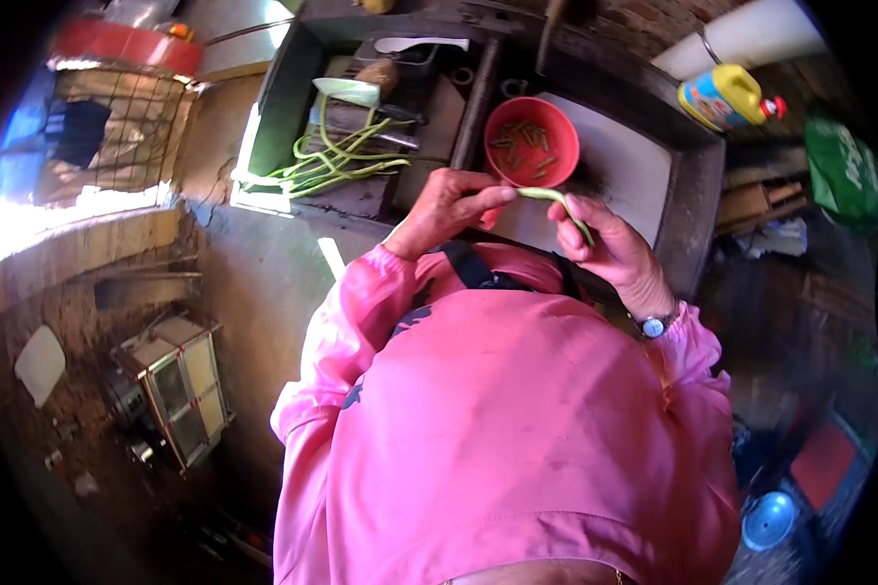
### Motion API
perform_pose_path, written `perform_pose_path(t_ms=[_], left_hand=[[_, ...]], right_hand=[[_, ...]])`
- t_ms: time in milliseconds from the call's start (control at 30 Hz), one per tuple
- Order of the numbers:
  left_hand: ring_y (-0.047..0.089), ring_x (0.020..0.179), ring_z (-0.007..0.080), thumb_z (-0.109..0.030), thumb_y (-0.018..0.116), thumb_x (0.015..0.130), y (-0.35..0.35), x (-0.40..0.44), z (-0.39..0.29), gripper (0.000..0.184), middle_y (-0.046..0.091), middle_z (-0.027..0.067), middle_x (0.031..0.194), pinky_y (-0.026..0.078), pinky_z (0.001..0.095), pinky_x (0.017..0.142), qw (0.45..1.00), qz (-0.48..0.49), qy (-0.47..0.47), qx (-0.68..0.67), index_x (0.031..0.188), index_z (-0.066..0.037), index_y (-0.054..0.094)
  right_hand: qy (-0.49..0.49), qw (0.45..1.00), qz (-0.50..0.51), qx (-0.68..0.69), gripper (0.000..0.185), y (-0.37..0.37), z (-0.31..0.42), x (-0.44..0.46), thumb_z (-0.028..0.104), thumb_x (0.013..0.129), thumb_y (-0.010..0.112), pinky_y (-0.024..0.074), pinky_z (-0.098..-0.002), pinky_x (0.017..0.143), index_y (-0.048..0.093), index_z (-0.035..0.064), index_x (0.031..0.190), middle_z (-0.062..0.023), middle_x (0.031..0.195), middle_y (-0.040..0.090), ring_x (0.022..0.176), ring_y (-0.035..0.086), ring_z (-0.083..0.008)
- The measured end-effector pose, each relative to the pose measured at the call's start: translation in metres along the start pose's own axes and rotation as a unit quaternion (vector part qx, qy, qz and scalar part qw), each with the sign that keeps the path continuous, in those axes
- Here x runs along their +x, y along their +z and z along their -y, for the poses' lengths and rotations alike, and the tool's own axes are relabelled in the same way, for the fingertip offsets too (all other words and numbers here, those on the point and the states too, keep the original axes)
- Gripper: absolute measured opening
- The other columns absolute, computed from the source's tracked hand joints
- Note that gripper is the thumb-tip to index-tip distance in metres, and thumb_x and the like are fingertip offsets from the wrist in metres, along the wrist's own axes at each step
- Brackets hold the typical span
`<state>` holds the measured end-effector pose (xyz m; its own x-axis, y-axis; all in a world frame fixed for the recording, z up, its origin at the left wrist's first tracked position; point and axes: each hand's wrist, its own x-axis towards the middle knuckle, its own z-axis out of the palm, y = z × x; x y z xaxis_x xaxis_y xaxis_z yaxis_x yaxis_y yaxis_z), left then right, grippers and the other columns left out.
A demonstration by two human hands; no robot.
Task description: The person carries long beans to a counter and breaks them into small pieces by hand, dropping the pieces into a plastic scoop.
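Observation:
A green long bean (546, 194) stretches between my two hands, in front of a red plastic bowl (566, 146). The fingers of my left hand (446, 208) pinch one end. My right hand (610, 244) has its thumb and fingers closed round the other end, which bends down toward the palm. Short cut bean pieces (529, 136) lie in the bowl. Left of my left hand, a loose bunch of long beans (341, 168) is spread over the counter's edge. Just above the bunch sits a pale green blade-like piece (349, 92).
A white spoon-like utensil (421, 45) lies at the back of the dark-edged counter. A pale board (619, 161) lies right of the bowl. On the right stand a yellow bottle (727, 97) and a green bag (842, 175). A glazed cabinet (180, 390) is at lower left.

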<state>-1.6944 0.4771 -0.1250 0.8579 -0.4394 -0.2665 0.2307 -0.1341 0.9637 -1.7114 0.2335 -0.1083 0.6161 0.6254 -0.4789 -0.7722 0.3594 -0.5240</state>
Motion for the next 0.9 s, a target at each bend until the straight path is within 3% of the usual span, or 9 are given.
perform_pose_path(t_ms=[167,233,300,400,567,633,733,833,900], left_hand=[[0.042,0.05,0.0033,-0.029,0.062,0.092,0.009,-0.006,-0.018,0.033,0.051,-0.0028,0.055,0.031,0.0225,0.045,0.996,-0.067,0.05,0.027,0.073,-0.003,0.067],[0.043,0.05,0.0032,-0.029,0.062,0.092,0.002,-0.007,0.005,0.032,0.049,-0.0037,0.053,0.031,0.0226,0.045,0.952,-0.141,0.102,0.254,0.08,-0.001,0.07],[0.042,0.047,0.003,-0.031,0.06,0.094,-0.011,-0.016,0.029,0.035,0.047,-0.0044,0.051,0.03,0.0214,0.045,0.982,-0.159,-0.07,0.071,0.076,-0.001,0.068],[0.043,0.044,0.0038,-0.031,0.06,0.093,-0.024,-0.022,0.04,0.036,0.047,-0.0025,0.048,0.031,0.0228,0.041,0.975,-0.215,-0.032,0.037,0.076,0.0,0.067],[0.042,0.043,0.0041,-0.03,0.061,0.093,-0.028,-0.018,0.042,0.035,0.047,-0.0029,0.048,0.031,0.0227,0.042,0.977,-0.205,-0.019,0.052,0.079,0.001,0.068],[0.042,0.044,0.0035,-0.029,0.063,0.092,-0.023,-0.018,0.039,0.033,0.046,-0.0033,0.048,0.032,0.0231,0.042,0.979,-0.19,-0.028,0.067,0.078,0.001,0.068],[0.041,0.047,0.0032,-0.027,0.064,0.091,-0.02,-0.014,0.047,0.03,0.045,-0.0043,0.05,0.032,0.0244,0.043,0.982,-0.175,-0.034,0.055,0.078,0.0,0.069],[0.042,0.049,0.0033,-0.026,0.065,0.091,-0.018,-0.012,0.038,0.029,0.044,-0.0026,0.051,0.032,0.0252,0.043,0.984,-0.14,-0.043,0.101,0.079,0.001,0.068],[0.045,0.049,0.0064,-0.024,0.066,0.089,-0.016,-0.01,0.024,0.026,0.048,0.0012,0.052,0.035,0.0274,0.045,0.981,-0.118,-0.025,0.149,0.081,0.0,0.068]], right_hand=[[-0.011,0.96,-0.03,0.277,0.026,0.012,0.027,0.005,0.026,0.097,0.053,0.0354,-0.0227,0.05,0.061,0.0017,0.102,0.0026,0.06,0.046,0.052,0.037,-0.0082],[-0.154,0.844,0.2,0.474,0.023,-0.005,0.072,-0.002,0.022,0.096,0.053,0.0402,-0.0242,0.055,0.06,0.001,0.102,0.0015,0.064,0.047,0.057,0.04,-0.0085],[-0.329,0.891,0.187,0.25,0.034,-0.037,0.11,-0.006,0.028,0.095,0.057,0.0462,-0.0197,0.061,0.056,-0.0023,0.112,-0.0057,0.077,0.063,0.066,0.058,-0.0106],[-0.414,0.846,-0.233,-0.243,0.031,-0.037,0.103,0.029,0.029,0.095,0.056,0.0498,-0.0208,0.065,0.066,0.0021,0.106,-0.0093,0.087,0.07,0.076,0.067,-0.0131],[-0.202,0.703,-0.297,-0.613,0.037,-0.111,0.037,0.103,0.036,0.093,0.057,0.0513,-0.0295,0.065,0.068,0.0008,0.089,-0.0083,0.073,0.067,0.07,0.066,-0.0163],[-0.26,0.581,-0.307,-0.707,0.039,-0.119,0.023,0.117,0.038,0.091,0.058,0.0524,-0.0318,0.07,0.069,0.0014,0.098,-0.0098,0.073,0.067,0.073,0.067,-0.0201],[-0.273,0.556,-0.303,-0.724,0.038,-0.109,0.025,0.119,0.036,0.092,0.059,0.053,-0.0302,0.073,0.068,0.0014,0.105,-0.0095,0.077,0.069,0.075,0.067,-0.0179],[-0.228,0.826,-0.14,-0.496,0.037,-0.05,0.044,0.093,0.034,0.091,0.061,0.0515,-0.0295,0.074,0.067,0.0017,0.107,-0.0081,0.084,0.07,0.079,0.066,-0.0158],[-0.199,0.87,-0.041,-0.448,0.035,-0.016,0.046,0.071,0.027,0.09,0.063,0.0512,-0.0275,0.076,0.065,-0.0014,0.111,-0.0081,0.091,0.07,0.084,0.064,-0.0117]])
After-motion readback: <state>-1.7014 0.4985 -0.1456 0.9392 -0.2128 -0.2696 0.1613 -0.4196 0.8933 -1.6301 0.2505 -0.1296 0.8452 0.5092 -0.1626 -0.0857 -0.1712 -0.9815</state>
